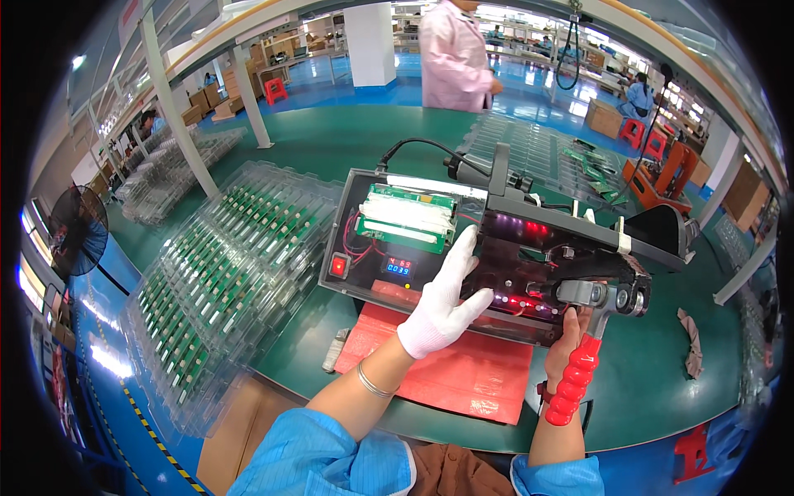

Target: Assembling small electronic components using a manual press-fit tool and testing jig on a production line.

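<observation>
A black test fixture (513, 324) with a clear-topped box at its left stands before me. My left hand (445, 302), in a white glove, lies over the middle of the fixture, thumb and fingers apart, holding nothing. My bare right hand (566, 341) is at the fixture's front right corner, behind the red ribbed handle (575, 380) of a toggle clamp (591, 294). That handle and the clamp hide most of its fingers. Red and violet lights glow inside the fixture. On the box are a green circuit board (407, 217), a lit red switch (338, 264) and a digital display (399, 266).
Clear plastic trays of narrow green boards (223, 289) lie at left. Another tray (529, 145) stands behind the fixture, near an orange device (666, 182). A pink sheet (496, 388) lies under the fixture's front. A person (455, 58) stands beyond the green table (331, 132).
</observation>
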`<state>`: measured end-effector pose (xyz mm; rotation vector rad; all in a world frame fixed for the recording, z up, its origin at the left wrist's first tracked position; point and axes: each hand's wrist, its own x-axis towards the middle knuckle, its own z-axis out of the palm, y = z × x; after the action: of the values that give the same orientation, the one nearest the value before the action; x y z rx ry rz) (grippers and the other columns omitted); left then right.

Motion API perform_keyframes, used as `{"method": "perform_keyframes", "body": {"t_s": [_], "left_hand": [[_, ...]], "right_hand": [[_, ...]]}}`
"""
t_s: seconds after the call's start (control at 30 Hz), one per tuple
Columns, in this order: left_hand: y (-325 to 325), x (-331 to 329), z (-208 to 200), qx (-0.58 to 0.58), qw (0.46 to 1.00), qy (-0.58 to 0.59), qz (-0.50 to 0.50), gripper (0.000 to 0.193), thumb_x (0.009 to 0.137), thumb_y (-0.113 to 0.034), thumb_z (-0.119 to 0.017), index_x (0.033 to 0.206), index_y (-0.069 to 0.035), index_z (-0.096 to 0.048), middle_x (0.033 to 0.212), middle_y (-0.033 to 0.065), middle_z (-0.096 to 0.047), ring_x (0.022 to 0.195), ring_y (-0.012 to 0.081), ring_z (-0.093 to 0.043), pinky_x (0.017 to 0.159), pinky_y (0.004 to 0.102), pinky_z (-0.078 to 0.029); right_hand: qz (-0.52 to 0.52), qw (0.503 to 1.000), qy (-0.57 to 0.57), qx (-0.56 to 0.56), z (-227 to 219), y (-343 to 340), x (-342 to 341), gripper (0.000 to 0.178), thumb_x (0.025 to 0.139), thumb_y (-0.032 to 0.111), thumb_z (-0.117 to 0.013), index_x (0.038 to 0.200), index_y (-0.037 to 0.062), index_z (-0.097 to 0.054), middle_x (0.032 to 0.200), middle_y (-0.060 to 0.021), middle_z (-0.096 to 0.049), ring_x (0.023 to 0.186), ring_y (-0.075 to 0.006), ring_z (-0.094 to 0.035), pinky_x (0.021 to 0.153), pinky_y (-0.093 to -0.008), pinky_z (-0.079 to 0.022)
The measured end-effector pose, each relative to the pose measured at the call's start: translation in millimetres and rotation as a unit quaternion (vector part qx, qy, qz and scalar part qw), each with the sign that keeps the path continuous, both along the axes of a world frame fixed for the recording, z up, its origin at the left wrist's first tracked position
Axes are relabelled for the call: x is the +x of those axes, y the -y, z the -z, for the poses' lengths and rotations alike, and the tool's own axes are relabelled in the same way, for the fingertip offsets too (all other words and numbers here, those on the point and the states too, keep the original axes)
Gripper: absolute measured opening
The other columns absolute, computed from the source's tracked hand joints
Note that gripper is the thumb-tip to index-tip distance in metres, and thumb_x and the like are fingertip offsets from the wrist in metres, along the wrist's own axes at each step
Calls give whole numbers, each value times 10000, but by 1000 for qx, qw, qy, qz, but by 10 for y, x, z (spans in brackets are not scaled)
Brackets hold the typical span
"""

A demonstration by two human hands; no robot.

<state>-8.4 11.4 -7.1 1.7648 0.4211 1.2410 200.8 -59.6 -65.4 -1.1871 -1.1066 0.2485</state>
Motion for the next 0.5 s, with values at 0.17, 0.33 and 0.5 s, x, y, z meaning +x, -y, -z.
{"method": "perform_keyframes", "body": {"t_s": [0.17,0.33,0.5], "left_hand": [[14,2,5,5,1000,-2,0,771,810,52,-504,1476,52,-114,1527,242,-152,1419,343,-184,1160,465,-174],[48,12,-22,-12,1000,-1,-3,782,805,52,-505,1475,52,-103,1527,242,-153,1418,346,-186,1160,462,-173],[8,16,48,-20,999,-7,-32,751,825,21,-520,1469,45,-136,1520,232,-188,1398,333,-253,1139,438,-253]], "right_hand": [[-1,1000,5,-7,-98,46,-51,620,881,218,-405,1443,-12,-276,1497,-184,-260,1367,-333,-282,1111,-390,-212],[-31,999,-14,15,-37,38,-41,623,877,193,-387,1444,-28,-251,1501,-197,-250,1383,-338,-264,1135,-406,-190],[-31,998,-17,43,-263,27,-156,634,844,100,-388,1441,-45,-231,1500,-212,-251,1389,-336,-266,1154,-413,-179]]}}
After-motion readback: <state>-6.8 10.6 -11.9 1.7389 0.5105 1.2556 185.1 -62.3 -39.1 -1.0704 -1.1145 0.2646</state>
